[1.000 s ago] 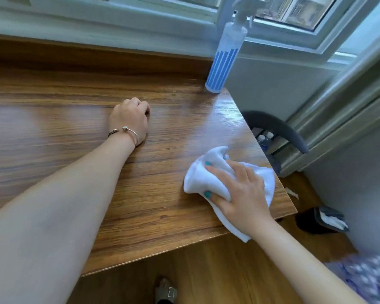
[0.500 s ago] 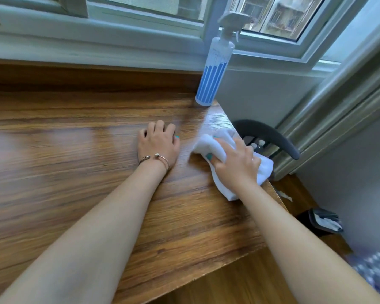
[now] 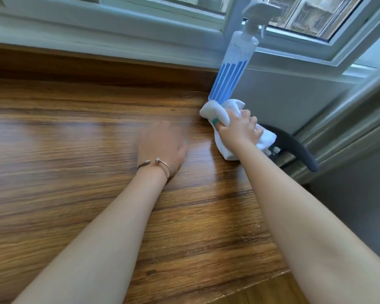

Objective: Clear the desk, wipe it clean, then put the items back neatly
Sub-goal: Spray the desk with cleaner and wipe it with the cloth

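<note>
White cloth (image 3: 215,110) moved up, touching spray bottle (image 3: 230,77)

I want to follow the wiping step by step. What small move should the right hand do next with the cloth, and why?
Probably sweep the white cloth back toward the person along the desk edge. The right hand has bunched it up against the base of the spray bottle at the far corner, so there is no room to push further.

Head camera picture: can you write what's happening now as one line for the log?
step: wiping desk | right hand: gripping white cloth at far right corner, beside spray bottle | left hand: flat on desk, holding nothing
</note>
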{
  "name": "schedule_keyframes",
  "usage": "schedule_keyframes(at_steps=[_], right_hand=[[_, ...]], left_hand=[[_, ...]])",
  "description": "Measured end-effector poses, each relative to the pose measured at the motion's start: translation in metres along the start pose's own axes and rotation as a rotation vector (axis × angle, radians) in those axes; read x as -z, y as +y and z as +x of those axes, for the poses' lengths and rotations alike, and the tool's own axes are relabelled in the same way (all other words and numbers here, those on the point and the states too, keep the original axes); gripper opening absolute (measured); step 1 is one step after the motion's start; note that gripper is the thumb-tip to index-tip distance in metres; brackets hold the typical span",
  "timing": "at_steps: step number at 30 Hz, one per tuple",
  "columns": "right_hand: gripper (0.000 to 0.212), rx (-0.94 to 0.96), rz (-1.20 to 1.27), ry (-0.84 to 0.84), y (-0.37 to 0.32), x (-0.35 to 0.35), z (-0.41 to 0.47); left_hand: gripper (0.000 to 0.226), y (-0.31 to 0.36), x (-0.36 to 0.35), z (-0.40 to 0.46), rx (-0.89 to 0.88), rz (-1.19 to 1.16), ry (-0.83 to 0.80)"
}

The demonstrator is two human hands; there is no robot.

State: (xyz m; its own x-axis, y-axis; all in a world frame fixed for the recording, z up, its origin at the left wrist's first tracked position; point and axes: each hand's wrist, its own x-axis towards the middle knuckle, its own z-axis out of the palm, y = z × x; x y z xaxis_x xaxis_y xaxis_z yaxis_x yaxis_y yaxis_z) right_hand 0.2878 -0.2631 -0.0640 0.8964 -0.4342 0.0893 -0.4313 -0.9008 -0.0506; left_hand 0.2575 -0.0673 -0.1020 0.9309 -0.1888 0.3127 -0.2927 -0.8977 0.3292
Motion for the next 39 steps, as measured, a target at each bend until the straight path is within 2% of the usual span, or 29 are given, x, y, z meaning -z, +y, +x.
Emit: schedule_keyframes(at_steps=[5, 8, 15, 19, 24, 26, 29, 31, 34, 36, 39], right_hand=[[0.042, 0.156, 0.085, -0.024, 0.029, 0.002, -0.043], [0.043, 0.165, 0.112, -0.029, 0.06, 0.008, -0.078], [0.045, -0.059, 0.108, 0.022, 0.121, 0.023, -0.177], [0.044, -0.241, 0.053, 0.059, 0.102, 0.026, -0.223], [0.046, -0.396, 0.031, 0.05, 0.035, 0.024, -0.257], [0.048, -0.382, 0.027, 0.031, 0.003, 0.023, -0.269], [0.051, -0.332, 0.041, 0.02, -0.044, 0.023, -0.289], [0.052, -0.255, 0.089, 0.01, -0.078, 0.024, -0.3], [0.052, -0.089, 0.157, -0.004, -0.124, 0.022, -0.315], [0.054, -0.005, 0.165, -0.033, -0.13, 0.023, -0.315], [0.057, 0.114, 0.126, -0.088, -0.098, 0.026, -0.299]], left_hand=[[0.036, -0.003, 0.003, -0.001, 0.013, -0.021, -0.028], [0.036, 0.0, 0.004, -0.001, 0.006, -0.033, -0.033], [0.026, -0.001, 0.024, -0.009, -0.286, -0.196, -0.055], [0.04, -0.008, 0.045, -0.025, -0.449, -0.152, -0.183], [0.045, -0.048, 0.075, -0.076, -0.546, -0.157, -0.252], [0.051, -0.069, 0.082, -0.095, -0.54, -0.138, -0.26], [0.036, -0.095, 0.094, -0.115, -0.454, -0.121, -0.232], [0.027, -0.11, 0.105, -0.122, -0.429, -0.111, -0.213], [0.025, -0.132, 0.118, -0.127, -0.354, -0.081, -0.206], [0.027, -0.143, 0.125, -0.131, -0.313, -0.038, -0.21], [0.035, -0.15, 0.133, -0.133, -0.334, 0.057, -0.256]])
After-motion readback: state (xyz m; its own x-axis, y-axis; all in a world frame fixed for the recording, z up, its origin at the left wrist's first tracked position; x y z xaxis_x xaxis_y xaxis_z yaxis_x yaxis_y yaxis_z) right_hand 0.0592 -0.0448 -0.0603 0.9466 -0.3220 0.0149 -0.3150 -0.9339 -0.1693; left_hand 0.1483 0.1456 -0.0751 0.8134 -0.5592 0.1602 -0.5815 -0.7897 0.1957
